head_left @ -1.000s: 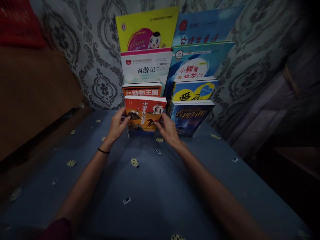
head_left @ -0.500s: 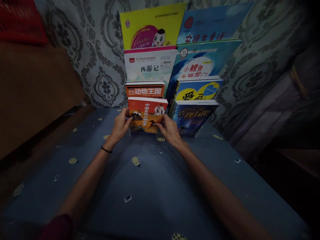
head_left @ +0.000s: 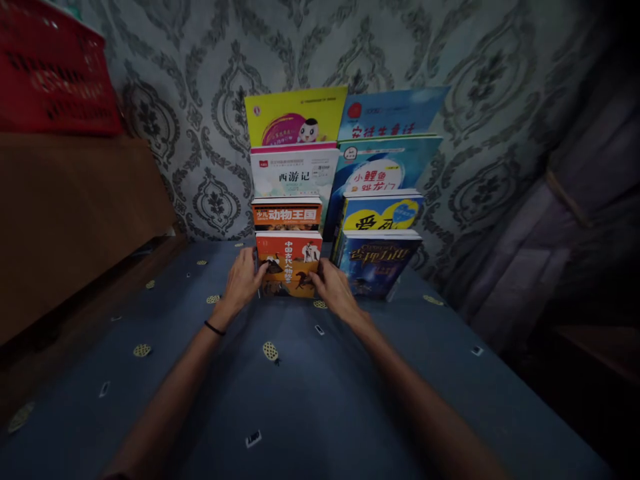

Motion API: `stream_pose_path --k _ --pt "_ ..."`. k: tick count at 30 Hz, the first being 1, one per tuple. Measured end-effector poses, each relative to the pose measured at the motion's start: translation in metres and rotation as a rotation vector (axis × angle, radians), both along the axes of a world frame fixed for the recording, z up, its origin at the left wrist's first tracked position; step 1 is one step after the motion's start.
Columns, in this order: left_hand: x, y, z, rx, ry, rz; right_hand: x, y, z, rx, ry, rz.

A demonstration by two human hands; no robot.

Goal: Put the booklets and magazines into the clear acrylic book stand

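An orange book (head_left: 289, 261) stands upright at the front of the left column of books. My left hand (head_left: 242, 281) holds its left edge, the thumb on the cover and the fingers reaching round the side. At its right edge is my right hand (head_left: 336, 288), gripping the same way with the thumb on the front. Behind it rise an orange animal book (head_left: 289, 215), a white book (head_left: 294, 172) and a yellow-green book (head_left: 280, 119). A dark blue book (head_left: 379, 263) fronts the column beside my right hand.
Behind the dark blue book stand a yellow-and-blue book (head_left: 383, 212), a teal book (head_left: 385, 163) and a blue book (head_left: 400, 110). A red basket (head_left: 55, 80) sits on a brown box (head_left: 75, 213) at left. Patterned wallpaper backs the blue tabletop (head_left: 300, 393). Grey curtain (head_left: 550, 247) hangs right.
My view has tilted up and drawn back a little, so the books and hands appear lower and smaller. Both hands keep their places at the orange book's sides.
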State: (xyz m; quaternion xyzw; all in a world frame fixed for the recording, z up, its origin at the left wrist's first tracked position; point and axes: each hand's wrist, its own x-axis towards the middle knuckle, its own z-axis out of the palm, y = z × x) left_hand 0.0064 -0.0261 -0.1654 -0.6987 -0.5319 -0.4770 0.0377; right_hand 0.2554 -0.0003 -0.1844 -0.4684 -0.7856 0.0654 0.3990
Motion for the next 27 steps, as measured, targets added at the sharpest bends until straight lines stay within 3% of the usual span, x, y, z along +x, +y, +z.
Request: stream_pose_path --k 27 --pt "0.008 0.000 -0.006 0.016 0.041 0.053 -0.009 -0.003 0.005 -0.037 -0.070 -0.087"
